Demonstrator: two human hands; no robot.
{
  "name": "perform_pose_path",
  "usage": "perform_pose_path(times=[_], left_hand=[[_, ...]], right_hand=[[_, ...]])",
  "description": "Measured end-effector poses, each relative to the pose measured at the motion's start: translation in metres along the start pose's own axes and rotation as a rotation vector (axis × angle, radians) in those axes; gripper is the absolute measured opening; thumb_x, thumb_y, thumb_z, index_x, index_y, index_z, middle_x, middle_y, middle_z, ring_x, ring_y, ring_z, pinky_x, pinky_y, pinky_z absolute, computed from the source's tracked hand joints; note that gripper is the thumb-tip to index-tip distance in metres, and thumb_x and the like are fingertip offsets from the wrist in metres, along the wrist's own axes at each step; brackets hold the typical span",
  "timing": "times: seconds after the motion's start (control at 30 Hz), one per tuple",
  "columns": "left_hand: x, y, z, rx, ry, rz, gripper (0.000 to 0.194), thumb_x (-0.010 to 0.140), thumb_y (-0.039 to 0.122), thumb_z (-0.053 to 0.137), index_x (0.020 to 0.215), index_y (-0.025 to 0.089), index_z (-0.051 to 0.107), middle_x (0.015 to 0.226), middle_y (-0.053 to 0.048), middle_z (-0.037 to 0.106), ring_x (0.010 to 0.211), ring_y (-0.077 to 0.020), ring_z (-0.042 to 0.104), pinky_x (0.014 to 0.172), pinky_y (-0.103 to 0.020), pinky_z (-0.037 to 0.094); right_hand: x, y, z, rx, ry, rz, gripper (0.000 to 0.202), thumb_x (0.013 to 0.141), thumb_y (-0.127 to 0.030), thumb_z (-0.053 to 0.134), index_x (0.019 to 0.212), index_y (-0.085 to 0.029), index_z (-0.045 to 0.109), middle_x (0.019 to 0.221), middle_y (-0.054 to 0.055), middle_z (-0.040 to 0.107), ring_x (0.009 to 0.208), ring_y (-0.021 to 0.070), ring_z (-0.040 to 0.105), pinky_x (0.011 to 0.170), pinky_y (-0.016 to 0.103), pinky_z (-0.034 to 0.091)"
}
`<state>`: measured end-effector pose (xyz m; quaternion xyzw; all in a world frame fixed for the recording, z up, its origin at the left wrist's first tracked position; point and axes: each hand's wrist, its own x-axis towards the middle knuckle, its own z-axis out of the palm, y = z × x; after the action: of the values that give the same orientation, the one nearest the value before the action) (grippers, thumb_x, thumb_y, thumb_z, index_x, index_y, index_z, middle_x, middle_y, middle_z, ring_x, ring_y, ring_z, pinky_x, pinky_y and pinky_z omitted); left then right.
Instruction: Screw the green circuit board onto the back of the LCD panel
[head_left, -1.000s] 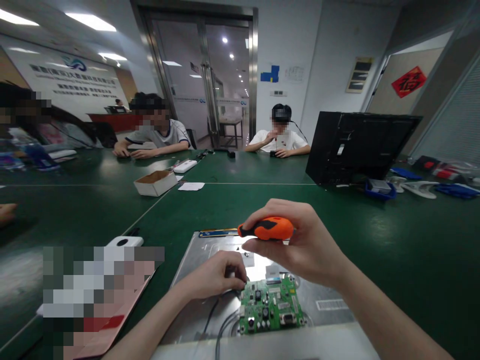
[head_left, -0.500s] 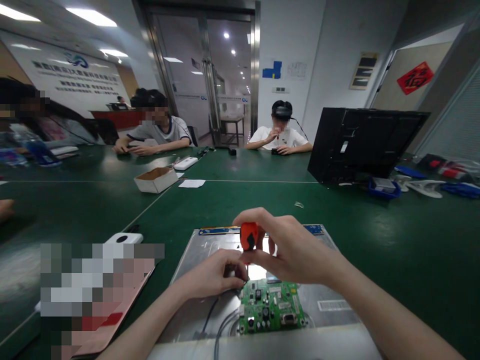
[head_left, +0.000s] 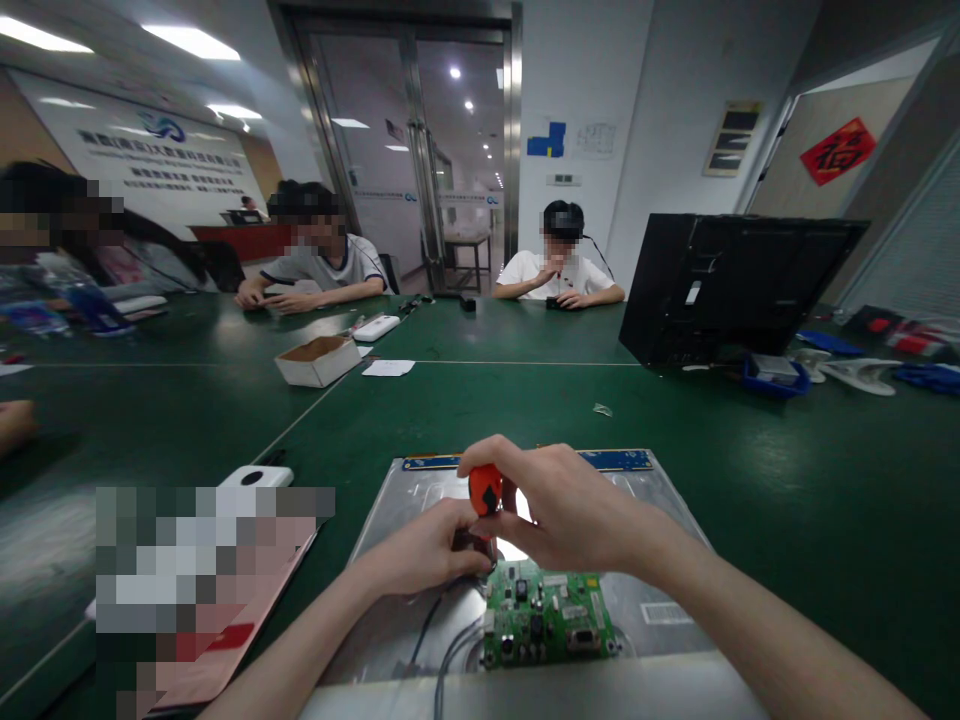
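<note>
My right hand [head_left: 581, 505] is closed around the orange and black handle of a screwdriver [head_left: 484, 490]. The tool points down at the upper left corner of a green circuit board [head_left: 551, 618]; its tip is hidden behind my fingers. My left hand [head_left: 431, 550] is pinched at that same corner, close to the screwdriver's shaft; whatever its fingertips grip cannot be made out. Beneath the board lies a silver metal panel [head_left: 645, 640], with a blue strip board [head_left: 619, 460] along its far edge. Grey cables [head_left: 444, 660] run from the board's left side towards me.
Left of the panel lie a pink, partly blurred item [head_left: 262, 590] and a white device [head_left: 259, 478]. Further off are an open carton [head_left: 319, 362], a paper slip [head_left: 388, 368], a black monitor [head_left: 739, 290] and a blue tray [head_left: 776, 375]. Several people sit around the green table [head_left: 495, 400].
My right hand and the screwdriver have shifted slightly left and lower, nearer my left hand. My left hand stays at the board's corner. The whole view has shifted a little.
</note>
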<state>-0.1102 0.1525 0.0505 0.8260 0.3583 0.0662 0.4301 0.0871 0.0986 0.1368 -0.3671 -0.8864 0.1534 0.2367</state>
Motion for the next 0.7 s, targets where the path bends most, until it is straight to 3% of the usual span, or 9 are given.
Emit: perform_pose_path(times=[0.17, 0.33, 0.7], left_hand=[[-0.0006, -0.0006, -0.0001, -0.051, -0.032, 0.006, 0.011, 0.074, 0.024, 0.061, 0.083, 0.017, 0.063, 0.08, 0.0, 0.065, 0.077, -0.02, 0.06, 0.071, -0.028, 0.046], [-0.0015, -0.0027, 0.0013, -0.05, 0.025, -0.008, 0.014, 0.077, 0.028, 0.063, 0.086, 0.017, 0.063, 0.08, -0.001, 0.064, 0.079, -0.0208, 0.06, 0.072, -0.03, 0.046], [-0.0014, 0.0027, 0.0004, -0.05, -0.008, 0.062, 0.01, 0.076, 0.02, 0.061, 0.084, 0.018, 0.067, 0.087, -0.001, 0.068, 0.082, -0.019, 0.061, 0.075, -0.028, 0.049]], right_hand=[[0.0009, 0.0017, 0.0, -0.005, 0.014, -0.009, 0.047, 0.084, -0.014, 0.06, 0.125, -0.023, 0.039, 0.086, 0.0, 0.064, 0.068, 0.0146, 0.055, 0.06, 0.026, 0.035], [0.0027, 0.0046, 0.0021, -0.004, 0.01, 0.005, 0.045, 0.085, -0.015, 0.059, 0.125, -0.022, 0.039, 0.086, 0.0, 0.064, 0.067, 0.0147, 0.055, 0.059, 0.027, 0.036], [0.005, 0.007, 0.0002, 0.011, -0.02, 0.03, 0.044, 0.084, -0.015, 0.06, 0.122, -0.022, 0.039, 0.09, 0.0, 0.065, 0.068, 0.0132, 0.056, 0.061, 0.027, 0.038]])
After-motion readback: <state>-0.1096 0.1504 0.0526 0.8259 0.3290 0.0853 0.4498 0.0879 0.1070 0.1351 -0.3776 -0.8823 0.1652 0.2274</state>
